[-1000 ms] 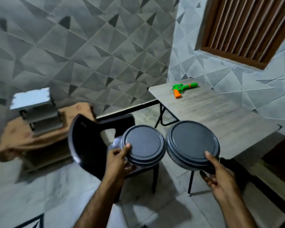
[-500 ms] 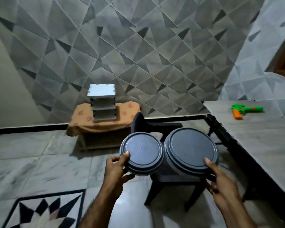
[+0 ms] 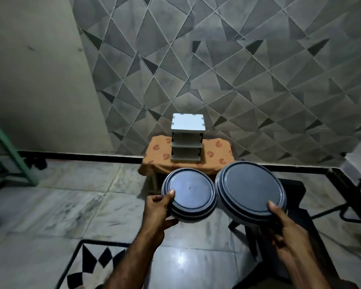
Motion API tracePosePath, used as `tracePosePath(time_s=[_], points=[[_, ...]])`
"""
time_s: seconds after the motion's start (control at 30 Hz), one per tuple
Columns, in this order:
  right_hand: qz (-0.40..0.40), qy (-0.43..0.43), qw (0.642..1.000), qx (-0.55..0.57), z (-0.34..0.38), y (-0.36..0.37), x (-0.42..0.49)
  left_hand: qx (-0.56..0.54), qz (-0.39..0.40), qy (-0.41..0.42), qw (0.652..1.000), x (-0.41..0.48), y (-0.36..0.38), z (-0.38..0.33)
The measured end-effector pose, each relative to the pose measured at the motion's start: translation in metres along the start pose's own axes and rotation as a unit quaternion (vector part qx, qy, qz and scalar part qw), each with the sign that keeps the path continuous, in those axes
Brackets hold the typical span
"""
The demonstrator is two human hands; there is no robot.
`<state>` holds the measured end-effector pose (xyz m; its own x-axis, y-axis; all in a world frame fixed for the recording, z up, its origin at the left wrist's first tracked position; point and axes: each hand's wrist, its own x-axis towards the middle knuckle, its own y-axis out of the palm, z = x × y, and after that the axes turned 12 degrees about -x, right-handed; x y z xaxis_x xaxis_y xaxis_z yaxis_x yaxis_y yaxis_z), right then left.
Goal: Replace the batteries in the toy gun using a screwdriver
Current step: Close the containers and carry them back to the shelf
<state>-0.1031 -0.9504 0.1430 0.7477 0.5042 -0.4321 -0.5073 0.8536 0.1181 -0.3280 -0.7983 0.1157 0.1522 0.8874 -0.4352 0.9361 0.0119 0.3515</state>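
Head view: the left hand (image 3: pixel 159 209) grips the small tub (image 3: pixel 191 196), thumb on the lid's rim and fingers curled under it. The right hand (image 3: pixel 286 228) holds the big tub (image 3: pixel 250 195) the same way. The tubs touch side by side above the floor (image 3: pixel 71 205), in front of a shelf (image 3: pixel 187 138) on a cloth-covered stand (image 3: pixel 217 151). Neither the toy gun nor a screwdriver is in view. The step looks like carrying. Both tubs should stay level and be set down gently, freeing both hands for the gun.

White rack (image 3: pixel 187 140) on orange cloth (image 3: pixel 217 152); perhaps green stool (image 3: pixel 10 149).
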Motion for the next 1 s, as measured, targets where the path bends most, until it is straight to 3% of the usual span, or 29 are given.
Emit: tracePosePath(time_s=[0.37,0.73,1.0], points=[[0.021,0.018,0.999,-0.033,0.006,0.107,0.117,-0.017,-0.019,-0.014,1.000,0.136,-0.001,-0.027],[0.041,-0.007,0.997,-0.065,0.074,0.203,0.271,-0.031,0.005,0.005,0.999,0.281,0.071,-0.075],[0.037,-0.004,0.997,-0.065,0.099,0.249,0.348,-0.057,-0.020,-0.036,0.998,0.387,0.105,-0.082]])
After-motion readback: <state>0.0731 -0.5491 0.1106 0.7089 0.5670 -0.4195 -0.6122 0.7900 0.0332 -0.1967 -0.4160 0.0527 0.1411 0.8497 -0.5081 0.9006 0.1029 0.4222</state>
